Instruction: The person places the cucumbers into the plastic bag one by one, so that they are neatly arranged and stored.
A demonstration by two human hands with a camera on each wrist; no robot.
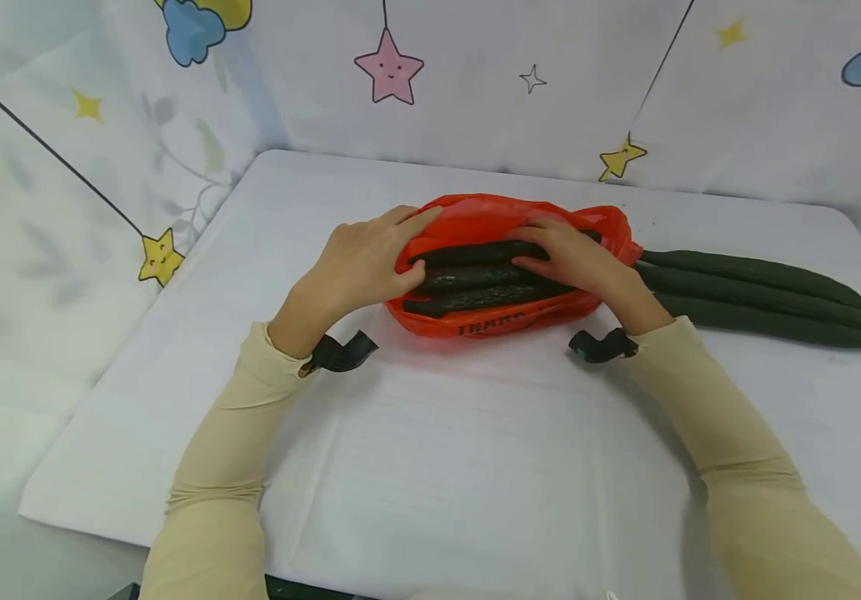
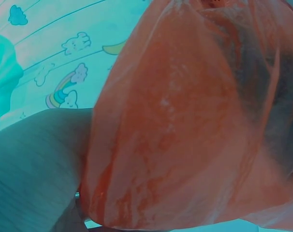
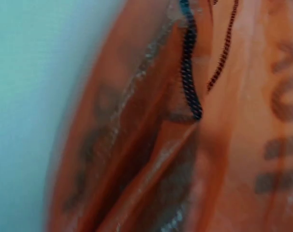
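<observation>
Thumb and fingers spread wide, our left hand [image 1: 366, 254] touches the rim of a red bag [image 1: 430, 323]; our right hand [image 1: 576, 254] reaches inside, thumb and fingers curled about the top cucumber [image 1: 468, 253]. Two more cucumbers [image 1: 475, 296] show in the bag between our hands, three loose cucumbers [image 1: 760, 289] on the bench [image 1: 438, 467] just right of our right hand.

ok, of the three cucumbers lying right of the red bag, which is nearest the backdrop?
The back cucumber; the middle cucumber and front cucumber lie successively farther from the backdrop, and their right tips reach past its own.
</observation>
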